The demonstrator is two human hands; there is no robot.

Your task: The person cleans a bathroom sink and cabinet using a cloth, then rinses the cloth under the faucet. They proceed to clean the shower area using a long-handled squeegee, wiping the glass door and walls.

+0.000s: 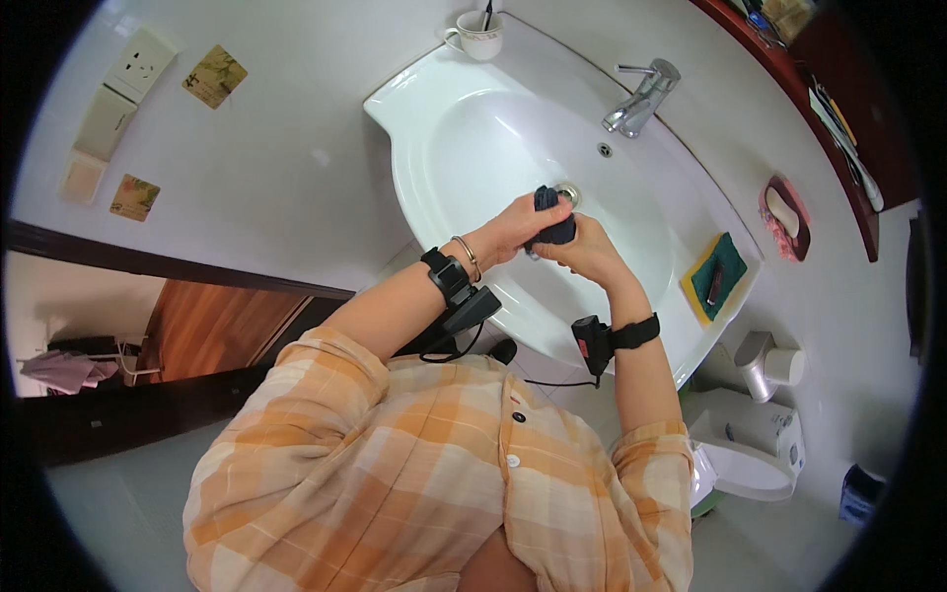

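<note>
Over the white ceramic washbasin (473, 148), both hands grip a bunched dark cloth (556, 231) that looks wet. My left hand (512, 226) wraps it from the left, its thumb lying across the top. From the right, my right hand (588, 251) squeezes the lower part of the same bundle. Part of the cloth sticks up between the fingers, and the rest is hidden in the palms. Just behind the bundle is the metal drain (568, 194), partly covered by it.
A chrome faucet (644, 100) stands at the basin's back rim. A cup (479, 35) sits on the far left corner. On the right rim lies a yellow-green scouring sponge (714, 277) with a small dark item on it. A pink soap dish (786, 218) hangs on the wall, near a red-brown shelf (828, 133).
</note>
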